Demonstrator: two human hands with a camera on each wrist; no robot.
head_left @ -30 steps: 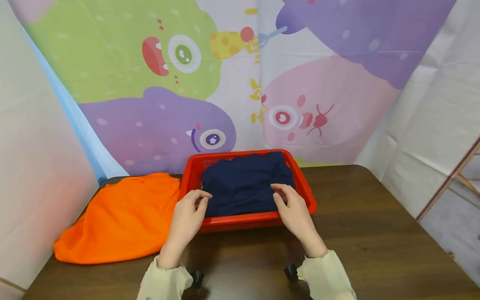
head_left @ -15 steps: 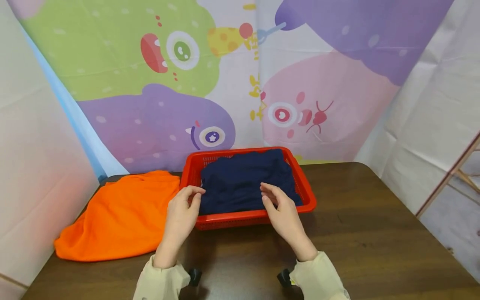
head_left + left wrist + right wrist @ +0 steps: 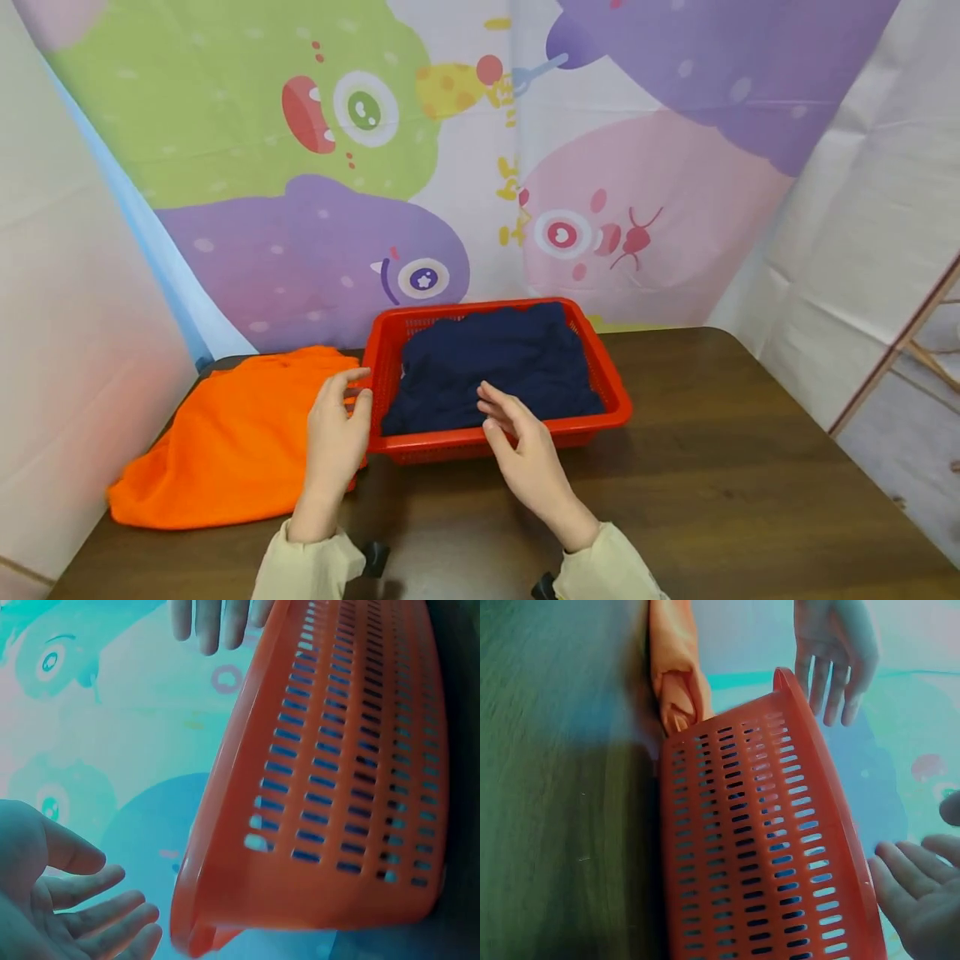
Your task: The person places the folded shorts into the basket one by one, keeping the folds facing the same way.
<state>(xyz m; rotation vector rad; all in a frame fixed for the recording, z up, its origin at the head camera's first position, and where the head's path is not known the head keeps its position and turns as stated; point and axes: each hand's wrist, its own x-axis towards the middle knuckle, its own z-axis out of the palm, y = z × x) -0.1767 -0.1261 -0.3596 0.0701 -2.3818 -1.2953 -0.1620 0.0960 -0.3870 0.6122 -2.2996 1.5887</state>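
Observation:
A red plastic basket (image 3: 435,442) with slotted sides stands near the back of the table, and a folded dark navy cloth (image 3: 495,358) lies inside it. My left hand (image 3: 335,429), fingers loosely bent, hovers by the basket's left front corner, overlapping the edge of an orange cloth (image 3: 240,442). Over the front rim is my right hand (image 3: 525,454), its fingertips above the navy cloth. Neither hand holds anything. The left wrist view shows the basket's slotted wall (image 3: 322,765) beside the relaxed left fingers (image 3: 112,922); in the right wrist view, the right hand (image 3: 919,889) is beside the rim.
The brown wooden table (image 3: 735,450) extends to the right of the basket. Behind it hangs a backdrop (image 3: 337,242) printed with cartoon creatures. White fabric panels (image 3: 82,292) stand at the sides.
Both hands have moved left, the right one from the basket's right side towards the middle of its front rim. The navy cloth's front left part has come into view, spread to the corner.

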